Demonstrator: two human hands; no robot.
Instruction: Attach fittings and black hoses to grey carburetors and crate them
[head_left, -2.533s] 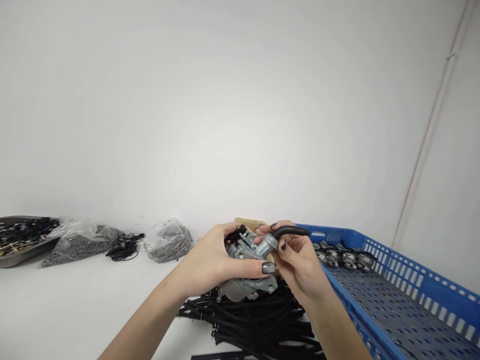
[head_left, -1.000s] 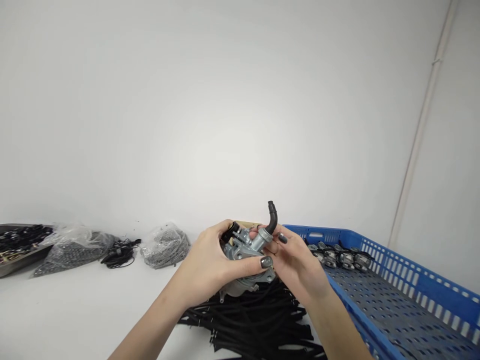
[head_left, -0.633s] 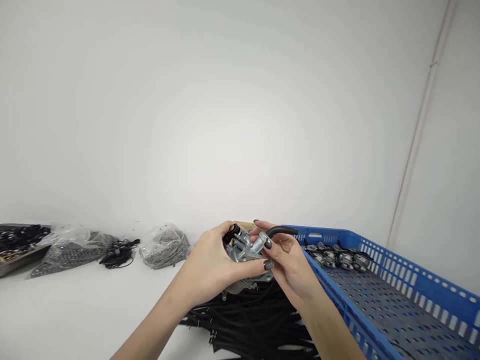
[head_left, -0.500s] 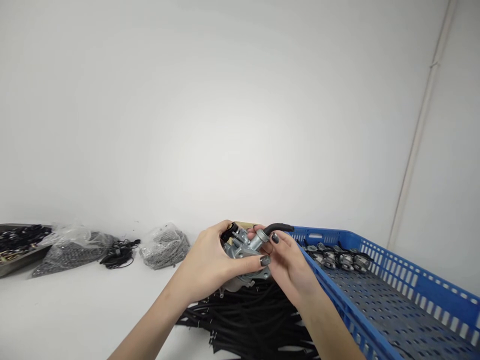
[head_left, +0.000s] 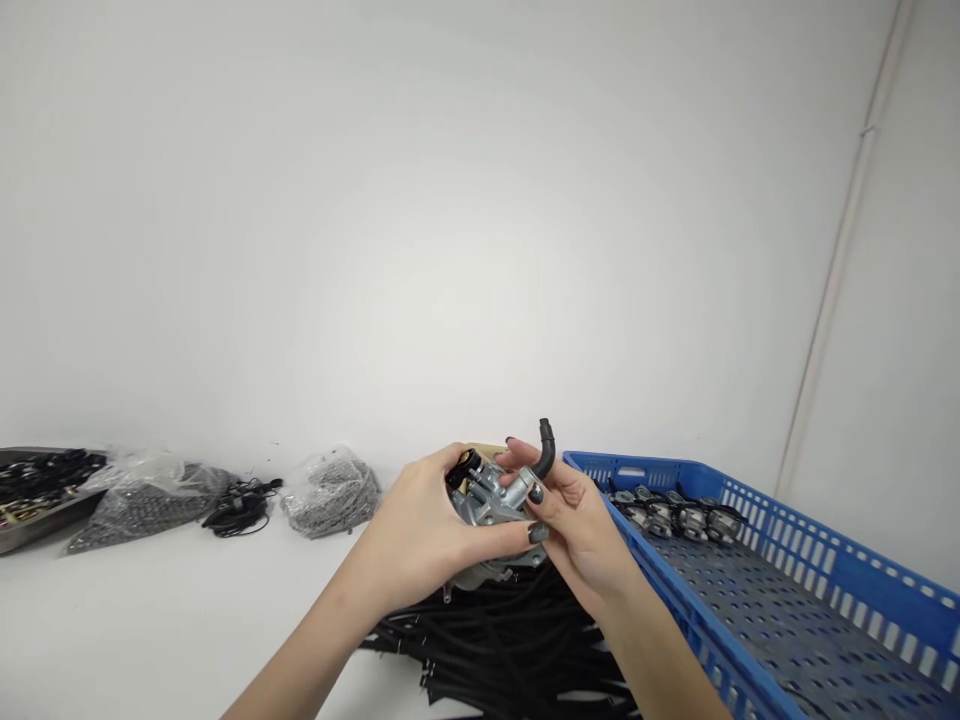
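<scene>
My left hand (head_left: 422, 530) is wrapped round a silver metal carburetor (head_left: 480, 500), its thumb lying across the front. A bent black rubber elbow (head_left: 547, 450) sticks up from a round metal neck on the carburetor's right side. My right hand (head_left: 581, 520) closes on that neck, thumb and fingers at its collar, just below the rubber. A black round part (head_left: 466, 462) shows beside my left fingers. Below both hands lies a pile of black rubber hoses (head_left: 510, 650). The undersides of the carburetor are partly hidden by my hands.
A blue plastic crate (head_left: 847, 560) stands on the right with several carburetors (head_left: 675, 515) at its far end. Along the wall on the left are a metal tray of small parts (head_left: 45, 500), plastic bags of parts (head_left: 157, 490) and a black cable bundle (head_left: 238, 505).
The black elbow has swung from pointing right to pointing upward. My right fingers have shifted slightly left around the neck, while my left hand keeps its hold.
</scene>
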